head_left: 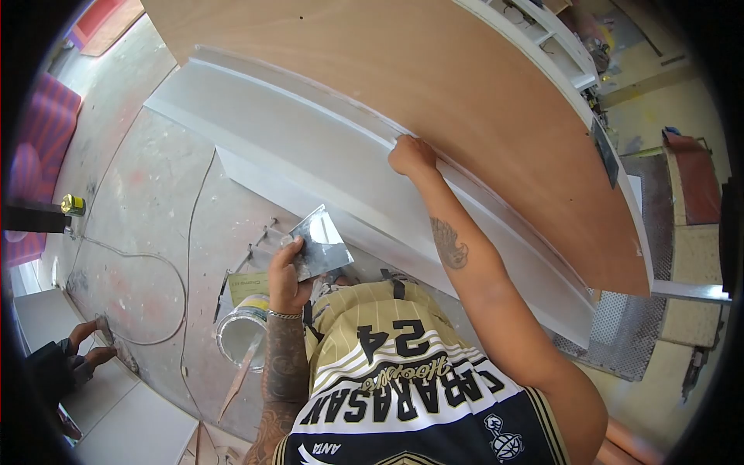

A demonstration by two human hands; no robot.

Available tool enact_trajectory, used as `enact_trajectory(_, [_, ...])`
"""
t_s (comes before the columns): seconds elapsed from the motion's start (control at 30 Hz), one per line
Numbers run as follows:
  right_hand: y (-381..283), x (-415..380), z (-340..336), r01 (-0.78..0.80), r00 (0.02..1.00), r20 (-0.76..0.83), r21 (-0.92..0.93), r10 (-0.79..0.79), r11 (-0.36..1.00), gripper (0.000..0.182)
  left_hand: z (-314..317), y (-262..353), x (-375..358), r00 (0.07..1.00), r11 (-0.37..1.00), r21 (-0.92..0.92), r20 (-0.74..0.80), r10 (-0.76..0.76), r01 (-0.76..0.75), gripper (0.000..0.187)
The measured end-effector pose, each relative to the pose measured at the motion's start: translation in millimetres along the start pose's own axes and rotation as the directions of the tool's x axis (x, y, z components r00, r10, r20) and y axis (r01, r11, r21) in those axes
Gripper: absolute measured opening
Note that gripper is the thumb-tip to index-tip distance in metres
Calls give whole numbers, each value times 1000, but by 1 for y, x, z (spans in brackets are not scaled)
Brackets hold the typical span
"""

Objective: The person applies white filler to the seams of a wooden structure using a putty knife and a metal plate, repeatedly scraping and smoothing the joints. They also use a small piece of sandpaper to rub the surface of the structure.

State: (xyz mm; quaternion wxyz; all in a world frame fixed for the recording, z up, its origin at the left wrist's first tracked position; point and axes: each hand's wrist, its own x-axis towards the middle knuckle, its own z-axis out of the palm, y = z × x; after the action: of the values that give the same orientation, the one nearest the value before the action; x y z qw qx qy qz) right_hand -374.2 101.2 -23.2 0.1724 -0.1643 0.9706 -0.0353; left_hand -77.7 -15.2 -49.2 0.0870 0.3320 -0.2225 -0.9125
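My left hand (pixel 288 279) is closed around a flat, shiny metal filler spreader (pixel 322 244) with grey smears on its face. My right hand (pixel 412 155) is closed in a fist against the raised lip of a long white panel (pixel 310 143); what its fingers hold, if anything, is hidden. The white panel runs along a large brown curved board (pixel 496 132). Below my left hand stands an open can (pixel 242 335) of pale material, with a wooden stick (pixel 242 376) leaning across its rim.
A greenish sheet (pixel 248 287) lies beside the can. A cable (pixel 184 287) loops over the stained floor. At the lower left another person's limbs (pixel 89 345) show beside white panels (pixel 132 422). A small yellow can (pixel 73 205) and pink-and-purple striped shapes (pixel 50 147) are at the left.
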Motion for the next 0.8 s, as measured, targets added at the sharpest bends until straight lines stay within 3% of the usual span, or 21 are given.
enact_trajectory(0.1, [-8,-31,-17,136,987,42,283,-154,950,39,10,-3,1,997,995,-95,-70,-14,8,20])
enact_trajectory(0.17, [-5,-89,-27,420,896,-154,595,-416,685,43,30,1,-4,991,979,-202,-116,-60,35,20])
enact_trajectory(0.2, [-6,-120,-30,555,814,-281,631,-508,542,47,28,1,-2,992,956,-277,-59,-116,95,20])
enact_trajectory(0.3, [-2,-181,-37,831,492,-570,532,-658,160,67,16,-7,8,948,866,-388,166,-271,316,21])
enact_trajectory(0.33, [3,-188,-33,858,432,-578,500,-692,117,72,32,-3,2,945,879,-348,160,-286,325,22])
enact_trajectory(0.4, [12,-200,-25,892,420,-552,397,-721,217,68,68,1,-12,936,901,-259,152,-319,349,23])
enact_trajectory(0.43, [28,-199,-16,849,513,-474,402,-716,342,66,65,2,-9,932,927,-168,197,-303,337,20])
enact_trajectory(0.47, [51,-197,-3,792,604,-394,397,-693,464,64,61,8,-10,911,919,-197,310,-273,343,25])
enact_trajectory(0.5, [69,-197,2,722,688,-310,381,-656,577,62,76,13,-19,954,949,-214,238,-180,232,28])
enact_trajectory(0.53, [76,-207,3,628,773,-338,530,-537,570,55,89,18,-28,984,968,-223,161,-82,117,33])
enact_trajectory(0.57, [81,-220,4,526,845,-340,666,-413,529,48,89,16,-29,957,983,-162,261,126,-85,37])
enact_trajectory(0.6, [86,-226,-1,422,902,-312,783,-298,458,41,91,9,-28,888,931,48,321,329,-362,38])
enact_trajectory(0.63, [91,-230,-8,84,984,-63,989,-164,123,37,91,-3,-28,772,761,236,412,484,-604,39])
enact_trajectory(0.67, [94,-236,-15,-261,963,232,927,-135,-269,34,91,-11,-30,622,493,382,534,573,-782,41])
enact_trajectory(0.7, [96,-240,-20,-514,844,487,612,-225,-602,31,105,-5,-29,375,218,309,828,417,-926,38])
enact_trajectory(0.73, [97,-241,-21,-568,819,424,498,-387,-655,31,123,-11,-28,108,70,87,906,409,-994,35])
enact_trajectory(0.77, [97,-242,-22,-630,776,334,377,-535,-679,32,127,-14,-30,38,-145,80,960,276,-986,34])
enact_trajectory(0.8, [98,-243,-21,-696,718,223,250,-660,-673,33,130,-20,-33,14,-194,62,970,241,-979,33])
